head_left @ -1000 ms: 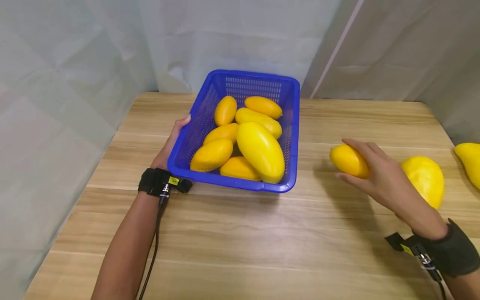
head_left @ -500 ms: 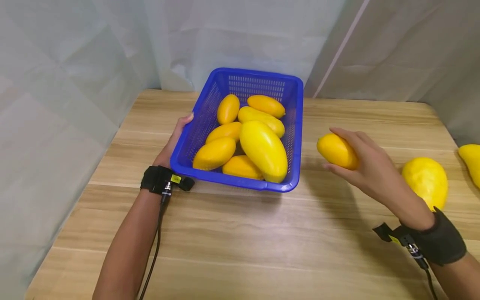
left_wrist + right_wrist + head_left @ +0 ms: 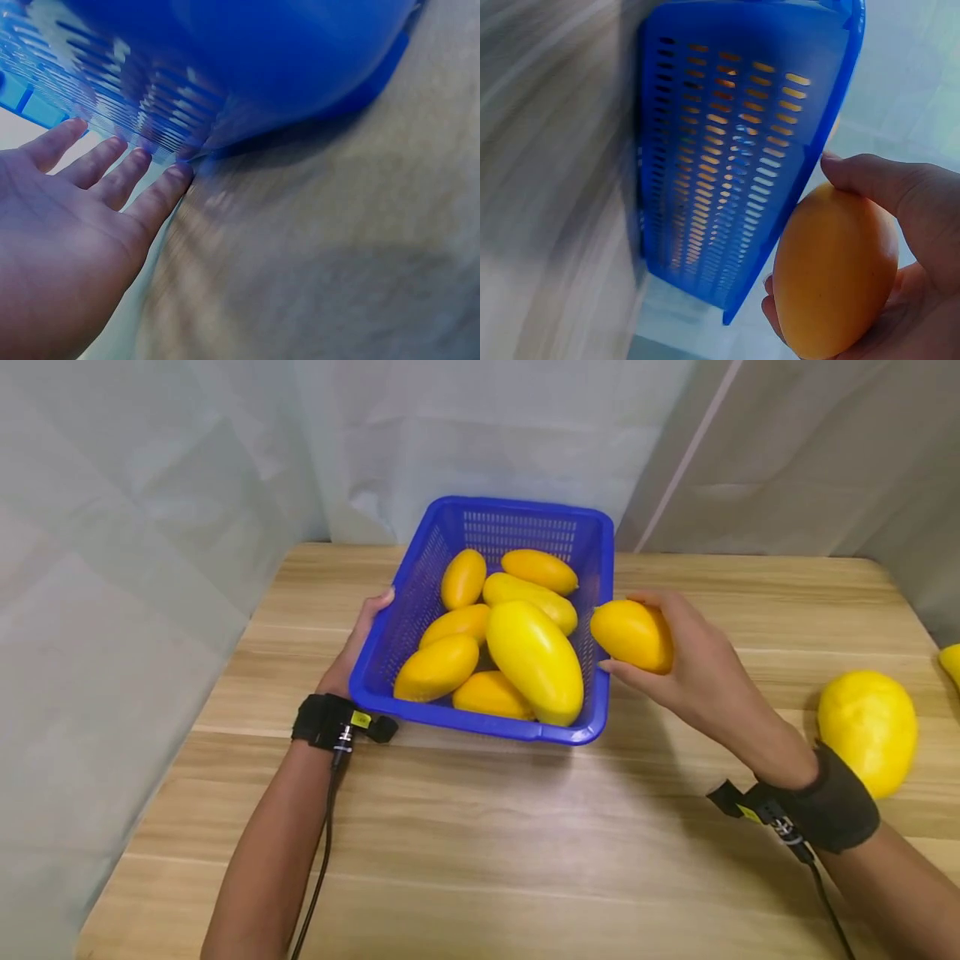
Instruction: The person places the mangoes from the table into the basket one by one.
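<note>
My right hand holds an orange-yellow mango, thumb on one side and fingers on the other, right at the right rim of a blue plastic basket. In the right wrist view the mango appears in front of the basket's slotted outer wall. Inside the basket lie several yellow-orange mangoes, among them an orange one and a larger, paler yellow fruit on top. My left hand touches the basket's left side; its fingers lie fairly straight against the outer wall.
On the wooden table, a big round yellow fruit sits at the right, by my right wrist. Another yellow fruit is cut off at the right edge. Pale sheeting hangs behind the table.
My right hand has carried the mango leftward from over the table to the basket's right rim. My left hand stays at the basket's left side.
</note>
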Tool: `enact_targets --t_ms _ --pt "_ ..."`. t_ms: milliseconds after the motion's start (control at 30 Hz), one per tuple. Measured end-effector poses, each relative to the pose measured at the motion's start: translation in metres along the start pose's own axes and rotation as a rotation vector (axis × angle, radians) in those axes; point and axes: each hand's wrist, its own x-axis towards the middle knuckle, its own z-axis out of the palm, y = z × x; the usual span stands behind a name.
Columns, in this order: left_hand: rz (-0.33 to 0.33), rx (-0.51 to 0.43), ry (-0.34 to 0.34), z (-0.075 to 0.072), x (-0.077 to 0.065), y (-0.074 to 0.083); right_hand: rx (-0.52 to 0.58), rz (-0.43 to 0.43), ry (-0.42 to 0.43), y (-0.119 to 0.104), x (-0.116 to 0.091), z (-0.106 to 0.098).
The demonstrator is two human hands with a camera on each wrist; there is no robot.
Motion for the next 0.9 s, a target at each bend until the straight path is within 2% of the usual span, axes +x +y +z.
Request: enact_targets --t_ms 333,567,700,800,900 --pt "0.011 -0.009 -0.039 -0.003 0.001 0.0 0.006 -0.071 0.024 -0.016 0.013 0.01" --pt "0.015 -0.039 -0.048 -0.006 0.001 -0.001 0.016 -0.049 -0.01 -0.037 0.025 0.024" --pt "0.009 -0.026 -0.038 -0.007 0.0 -0.001 0.023 -0.069 0.007 -0.048 0.032 0.028" --pt "0.011 -0.003 -0.042 -0.006 0.0 0.0 0.035 -0.1 0.033 -0.058 0.033 0.029" --pt "0.017 0.005 -0.045 -0.006 -0.001 0.001 0.054 -0.165 0.052 -0.069 0.031 0.034"
